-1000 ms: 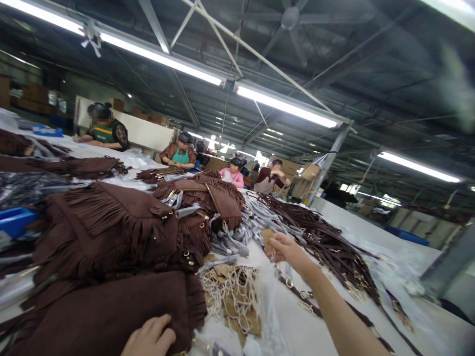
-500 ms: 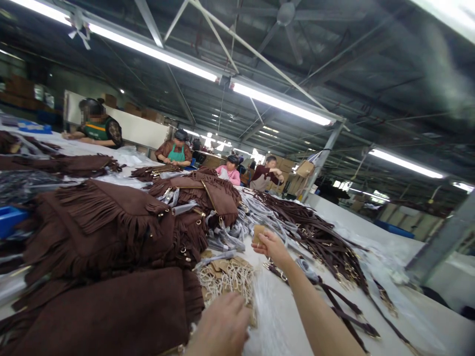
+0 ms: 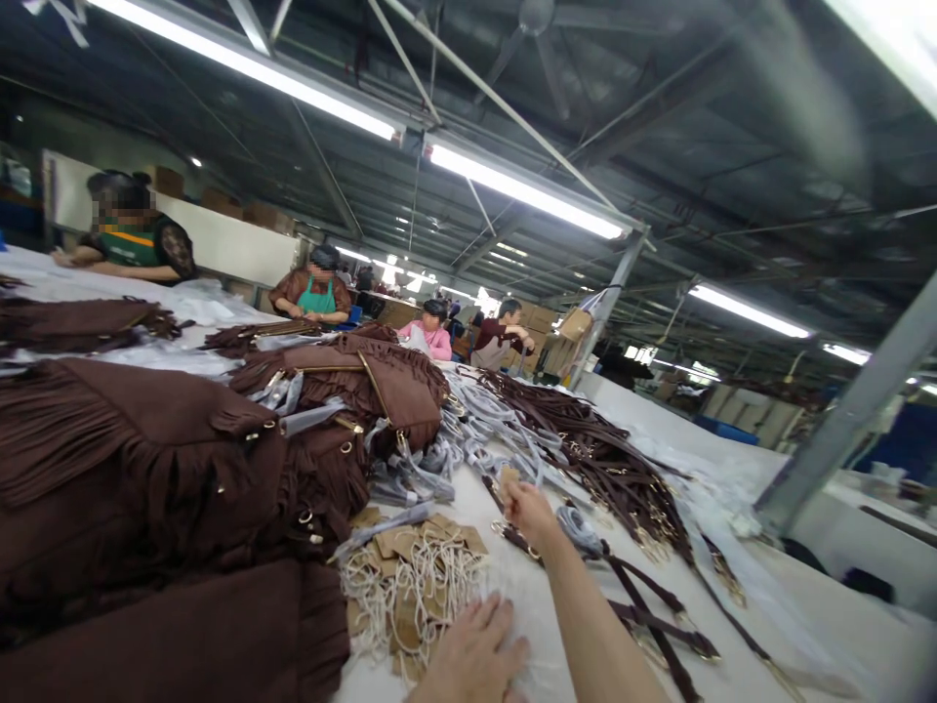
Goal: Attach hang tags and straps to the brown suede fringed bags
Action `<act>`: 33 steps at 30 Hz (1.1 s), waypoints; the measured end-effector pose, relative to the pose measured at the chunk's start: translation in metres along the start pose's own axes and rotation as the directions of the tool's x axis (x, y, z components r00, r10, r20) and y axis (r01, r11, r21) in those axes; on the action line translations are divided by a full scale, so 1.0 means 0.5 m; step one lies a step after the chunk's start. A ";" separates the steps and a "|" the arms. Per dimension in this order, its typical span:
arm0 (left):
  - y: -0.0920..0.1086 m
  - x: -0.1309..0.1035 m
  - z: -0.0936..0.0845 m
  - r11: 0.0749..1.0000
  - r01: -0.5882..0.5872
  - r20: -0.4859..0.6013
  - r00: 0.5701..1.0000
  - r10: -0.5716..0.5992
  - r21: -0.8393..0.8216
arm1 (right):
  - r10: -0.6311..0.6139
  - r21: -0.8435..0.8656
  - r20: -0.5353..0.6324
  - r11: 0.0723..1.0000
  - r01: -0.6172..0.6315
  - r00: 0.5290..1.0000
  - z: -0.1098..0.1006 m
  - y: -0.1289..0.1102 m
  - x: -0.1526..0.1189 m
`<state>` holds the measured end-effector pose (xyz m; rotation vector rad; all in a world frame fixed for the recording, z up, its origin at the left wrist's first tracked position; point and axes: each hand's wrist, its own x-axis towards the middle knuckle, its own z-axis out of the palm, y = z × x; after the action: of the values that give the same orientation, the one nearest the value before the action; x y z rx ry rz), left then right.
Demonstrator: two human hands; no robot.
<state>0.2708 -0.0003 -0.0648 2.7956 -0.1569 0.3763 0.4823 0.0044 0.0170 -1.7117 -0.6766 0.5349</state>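
Observation:
A small tan paper tag is pinched in my right hand, held over the white table among straps. My left hand lies palm down with its fingers spread, on or just above thin clear plastic. Beside it is a heap of tan tags with white strings. Left of that heap, brown fringed bags are piled high. A brown strap with metal clips lies to the right of my right forearm.
Many brown straps stretch along the table's right side, with grey wrapped pieces next to the bags. Several people sit across the table, one in a green apron. A metal post rises at the right.
My view has swung to the right. My left hand, blurred over the tag heap before, now rests flat at its right edge. The tag stays in my right hand.

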 end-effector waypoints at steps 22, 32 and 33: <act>0.003 0.001 -0.012 0.998 -0.063 0.023 0.998 0.062 0.032 | 0.006 0.061 0.252 0.998 -0.022 0.968 0.033 -0.059 0.059; 0.003 -0.002 -0.009 1.000 -0.018 0.022 1.000 0.018 0.007 | -0.012 0.040 0.201 0.999 0.004 0.980 0.059 -0.074 0.077; 0.003 -0.002 -0.011 0.999 -0.027 0.006 1.000 0.027 0.019 | -0.029 0.059 0.187 0.998 0.018 0.982 0.052 -0.077 0.076</act>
<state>0.2683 0.0001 -0.0595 2.8166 -0.1929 0.3781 0.4867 0.0555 0.0482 -1.6112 -0.8074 0.6994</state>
